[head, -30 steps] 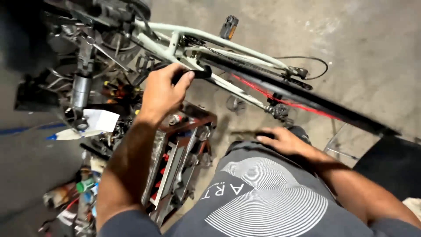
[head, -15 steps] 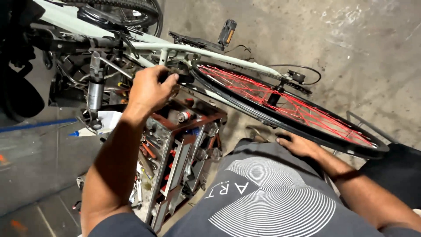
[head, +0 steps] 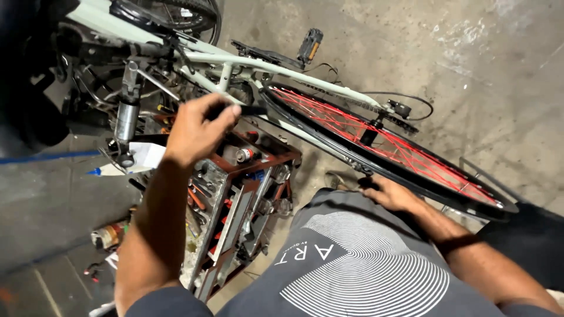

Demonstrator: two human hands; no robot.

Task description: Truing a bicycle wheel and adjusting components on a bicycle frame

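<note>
Left hand (head: 197, 132): fingers pinch a dark tool (head: 249, 110), long axis toward 3 o'clock, tip touching the wheel (head: 382, 141). Right hand (head: 390, 194), fingers spread, rests under the rim at 5 o'clock.

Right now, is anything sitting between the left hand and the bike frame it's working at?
Nothing visible. The left hand is already closed on a dark tool whose tip is up by the pale green frame beside the rear wheel. The open red toolbox lies below the hand, not in its path.

Red-spoked bicycle wheel (head: 388, 147), tilted
</note>
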